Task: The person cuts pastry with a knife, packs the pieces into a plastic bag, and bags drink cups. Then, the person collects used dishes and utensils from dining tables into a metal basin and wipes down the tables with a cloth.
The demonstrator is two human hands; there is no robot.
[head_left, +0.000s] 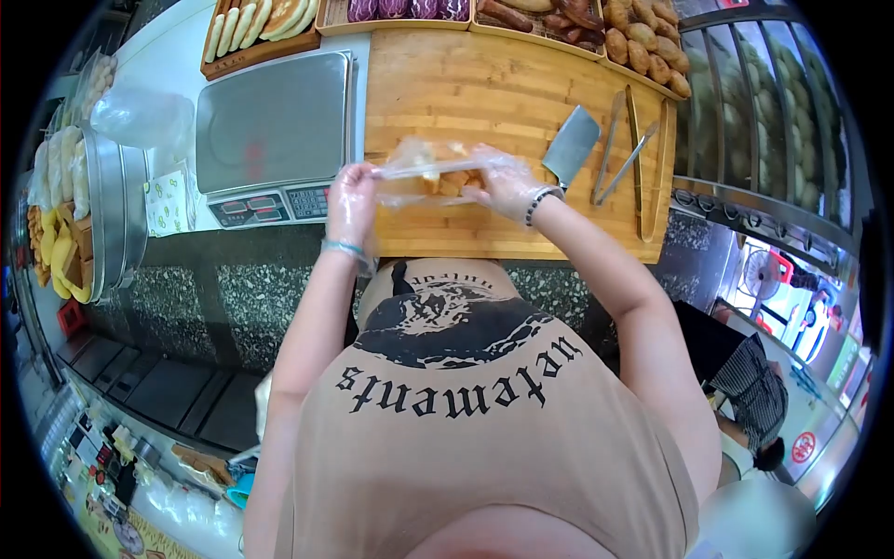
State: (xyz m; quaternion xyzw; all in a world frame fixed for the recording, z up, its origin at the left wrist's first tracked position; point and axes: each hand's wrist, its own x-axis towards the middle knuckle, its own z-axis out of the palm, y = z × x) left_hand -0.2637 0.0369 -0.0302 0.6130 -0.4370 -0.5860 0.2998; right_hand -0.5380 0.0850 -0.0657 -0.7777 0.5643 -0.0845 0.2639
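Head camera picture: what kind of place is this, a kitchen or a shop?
Probably a food stall or bakery counter. Trays of fried pastries line the back, a weighing scale sits beside the wooden cutting board, and gloved hands bag food in a plastic bag.

a scale (272, 130) sits upper left beside the cutting board (484, 93). cleaver (571, 146) and tongs (626, 149) lie upper right. trays of fried food (643, 42) line the top edge.
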